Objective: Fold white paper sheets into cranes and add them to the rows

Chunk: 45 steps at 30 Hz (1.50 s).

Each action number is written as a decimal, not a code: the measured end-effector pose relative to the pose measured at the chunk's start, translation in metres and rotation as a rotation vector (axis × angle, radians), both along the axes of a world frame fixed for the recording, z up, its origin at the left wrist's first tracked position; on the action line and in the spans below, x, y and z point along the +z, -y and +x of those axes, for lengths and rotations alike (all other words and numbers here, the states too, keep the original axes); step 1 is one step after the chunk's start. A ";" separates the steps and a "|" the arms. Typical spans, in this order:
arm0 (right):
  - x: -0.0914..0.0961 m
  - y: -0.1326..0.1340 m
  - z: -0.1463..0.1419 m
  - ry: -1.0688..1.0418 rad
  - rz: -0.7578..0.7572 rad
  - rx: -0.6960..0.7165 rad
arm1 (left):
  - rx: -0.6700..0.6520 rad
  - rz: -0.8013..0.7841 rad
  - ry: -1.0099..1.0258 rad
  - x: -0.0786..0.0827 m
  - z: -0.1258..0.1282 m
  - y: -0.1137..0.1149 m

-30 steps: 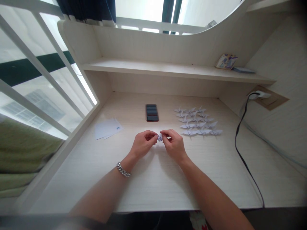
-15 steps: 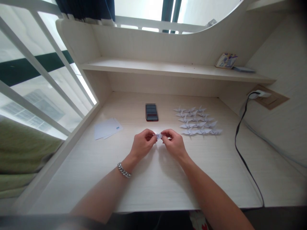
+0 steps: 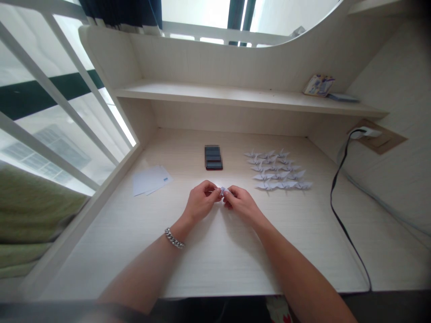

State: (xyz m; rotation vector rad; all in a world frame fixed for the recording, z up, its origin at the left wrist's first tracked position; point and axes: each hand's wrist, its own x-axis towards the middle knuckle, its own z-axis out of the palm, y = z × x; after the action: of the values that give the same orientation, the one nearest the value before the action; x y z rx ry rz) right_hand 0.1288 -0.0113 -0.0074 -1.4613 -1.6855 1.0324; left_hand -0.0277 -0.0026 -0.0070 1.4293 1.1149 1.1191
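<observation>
Between my two hands is a small folded white paper [image 3: 222, 191], mostly covered by fingertips, so its exact shape is hard to make out. My left hand [image 3: 203, 198] pinches its left side between thumb and fingers. From the right, my right hand [image 3: 241, 202] grips the other side, thumb on top and fingers curled below. Several white paper cranes [image 3: 279, 175] stand in rows on the desk to the right of my hands. Flat white paper sheets [image 3: 150, 180] lie to the left, one with a small blue mark.
A dark phone [image 3: 213, 158] lies on the desk [image 3: 215, 260] beyond my hands. Along the right runs a black cable [image 3: 332, 202] to a wall socket [image 3: 379, 137]. A shelf [image 3: 215, 93] at the back carries a small box [image 3: 318, 85]. White rails [image 3: 57, 101] border the left.
My right hand has shifted slightly left and down, its fingers curling closer around the folded paper. My left hand stays nearly in place. The cranes and sheets are unmoved.
</observation>
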 end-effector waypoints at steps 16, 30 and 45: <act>0.005 0.001 0.005 -0.294 -0.191 0.211 | -0.323 -0.427 0.131 0.014 -0.016 -0.005; 0.007 0.002 0.007 -0.398 -0.286 0.242 | -0.407 -0.235 -0.039 0.012 -0.016 0.000; 0.012 0.002 0.004 -0.853 -0.384 0.184 | -0.352 -0.355 0.420 0.017 -0.003 0.005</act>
State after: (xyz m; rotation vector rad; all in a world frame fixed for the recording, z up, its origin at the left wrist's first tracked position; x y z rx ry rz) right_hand 0.1323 -0.0133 0.0045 -0.8501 -1.0327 1.8281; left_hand -0.0304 -0.0074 0.0098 1.0018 0.6865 0.8638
